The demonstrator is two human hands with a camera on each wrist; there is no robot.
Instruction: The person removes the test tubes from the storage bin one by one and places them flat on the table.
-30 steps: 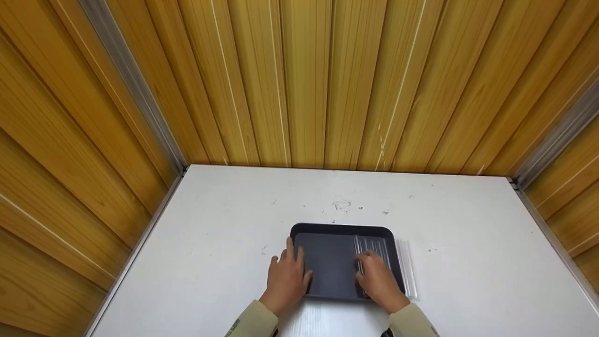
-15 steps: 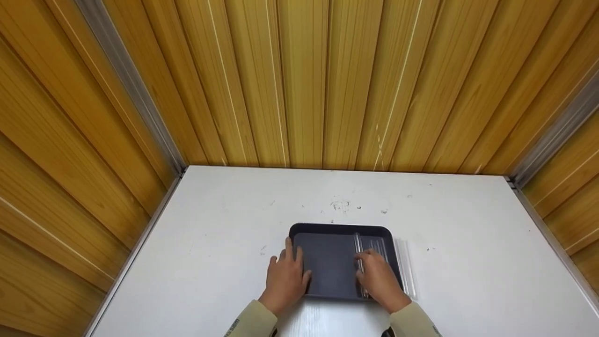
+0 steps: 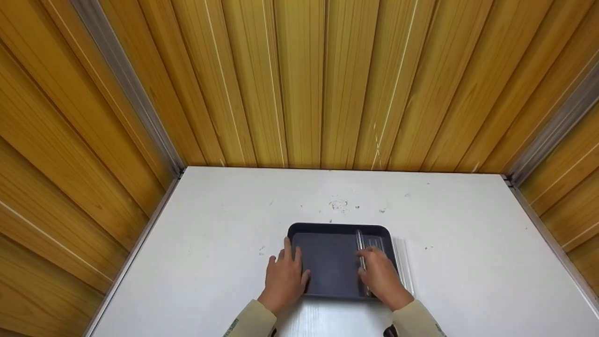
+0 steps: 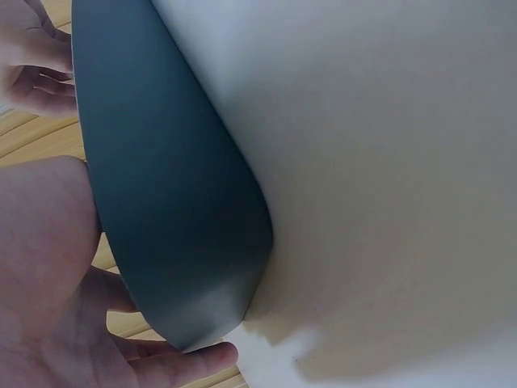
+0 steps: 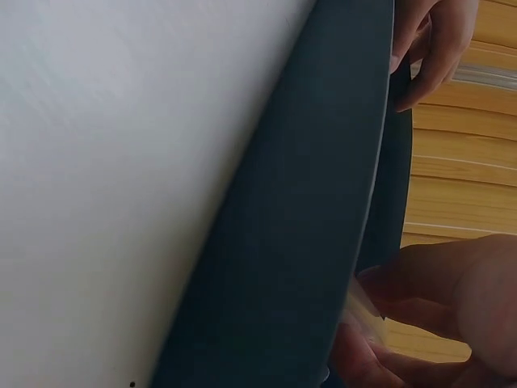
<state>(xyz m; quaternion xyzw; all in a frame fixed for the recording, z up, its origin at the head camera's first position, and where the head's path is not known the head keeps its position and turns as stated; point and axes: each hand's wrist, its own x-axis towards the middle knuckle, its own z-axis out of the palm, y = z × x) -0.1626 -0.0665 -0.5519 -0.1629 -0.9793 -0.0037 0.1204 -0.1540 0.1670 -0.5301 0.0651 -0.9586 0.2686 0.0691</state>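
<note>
Head view, tray (image 3: 325,264) against left hand (image 3: 283,283), clear tube (image 3: 359,240) in right hand (image 3: 381,280)

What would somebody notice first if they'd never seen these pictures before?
Probably the big yellow-brown wood-patterned wall, filling the top of the head view above the white table. Next comes the dark rectangular tray near the table's front, with the left hand at its left edge. Over its right part, the right hand pinches a clear rod.
</note>
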